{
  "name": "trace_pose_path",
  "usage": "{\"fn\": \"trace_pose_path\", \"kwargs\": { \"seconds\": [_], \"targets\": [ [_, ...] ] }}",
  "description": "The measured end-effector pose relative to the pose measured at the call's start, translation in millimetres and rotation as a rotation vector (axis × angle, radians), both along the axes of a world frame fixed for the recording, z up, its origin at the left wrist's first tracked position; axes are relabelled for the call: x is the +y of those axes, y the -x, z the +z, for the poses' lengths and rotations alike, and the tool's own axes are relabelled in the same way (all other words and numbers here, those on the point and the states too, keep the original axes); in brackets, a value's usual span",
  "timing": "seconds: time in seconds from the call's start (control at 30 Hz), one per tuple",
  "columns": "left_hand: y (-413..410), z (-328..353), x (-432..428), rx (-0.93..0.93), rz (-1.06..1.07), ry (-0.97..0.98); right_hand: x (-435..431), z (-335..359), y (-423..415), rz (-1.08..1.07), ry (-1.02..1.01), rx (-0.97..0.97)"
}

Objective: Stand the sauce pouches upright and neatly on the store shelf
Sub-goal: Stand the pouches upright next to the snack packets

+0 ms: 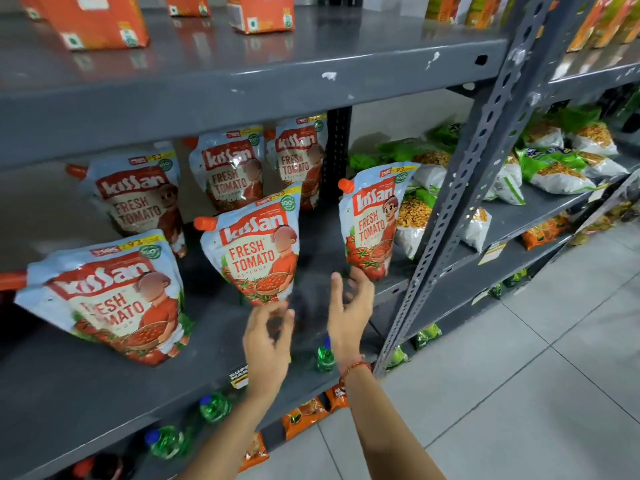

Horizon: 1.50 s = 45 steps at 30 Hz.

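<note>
The grey metal shelf [242, 344] carries six ketchup pouches in two loose rows: three at the back, under the shelf above, and three nearer the front edge. Largest in view is the front-left pouch [104, 296], leaning back and tilted to the left with its orange cap [12, 280] pointing off to the side. The middle front pouch [258, 249] stands on its base but tips left, and the right front pouch [375, 221] stands close to the slotted upright post [460, 188], fairly straight. The back pouches [228, 168] look upright enough, though dim light makes their footing hard to judge. These are soft, filled stand-up bags — likely fairly heavy for their size, with glossy film that could slide in the fingers, and a body that gives when squeezed. They should sit best on the widened bottom gusset, so a sensible hold is both sides of the lower body, or one hand low and one at the stiffer top seam near the spout; pinching the cap alone would let the weight swing. The left hand [268, 336] is open, fingers spread, its tips just under or touching the base of the middle pouch. The right hand [349, 306] is also open and holding nothing, fingertips at the lower edge of the right pouch — whether they touch it I cannot tell.
</note>
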<state>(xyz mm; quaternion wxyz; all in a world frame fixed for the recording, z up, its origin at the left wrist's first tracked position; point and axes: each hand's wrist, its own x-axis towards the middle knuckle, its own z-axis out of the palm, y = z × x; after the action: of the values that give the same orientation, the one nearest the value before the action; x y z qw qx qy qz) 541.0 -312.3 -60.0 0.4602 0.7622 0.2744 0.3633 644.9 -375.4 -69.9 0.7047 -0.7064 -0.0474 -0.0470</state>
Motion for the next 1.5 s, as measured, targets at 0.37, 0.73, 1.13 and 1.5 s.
{"fn": "trace_pose_path", "kwargs": {
  "seconds": [0.37, 0.73, 1.13, 1.5],
  "targets": [
    [2.0, -0.1, 86.2, 0.369, -0.166, 0.115, 48.9, 15.7, -13.6, 0.758, 0.089, 0.220],
    [-8.0, -1.7, 54.4, 0.339, -0.129, 0.073, 19.1, 11.8, -26.8, 0.706, 0.124, 0.196],
    [-8.9, -3.4, 42.0, 0.331, -0.162, 0.053, 4.4, 11.0, -29.3, 0.683, 0.189, 0.186],
    [7.8, -8.9, 48.6, 0.203, -0.113, 0.143, 9.4, 26.8, -1.5, 0.367, 0.140, 0.026]
  ]
}}
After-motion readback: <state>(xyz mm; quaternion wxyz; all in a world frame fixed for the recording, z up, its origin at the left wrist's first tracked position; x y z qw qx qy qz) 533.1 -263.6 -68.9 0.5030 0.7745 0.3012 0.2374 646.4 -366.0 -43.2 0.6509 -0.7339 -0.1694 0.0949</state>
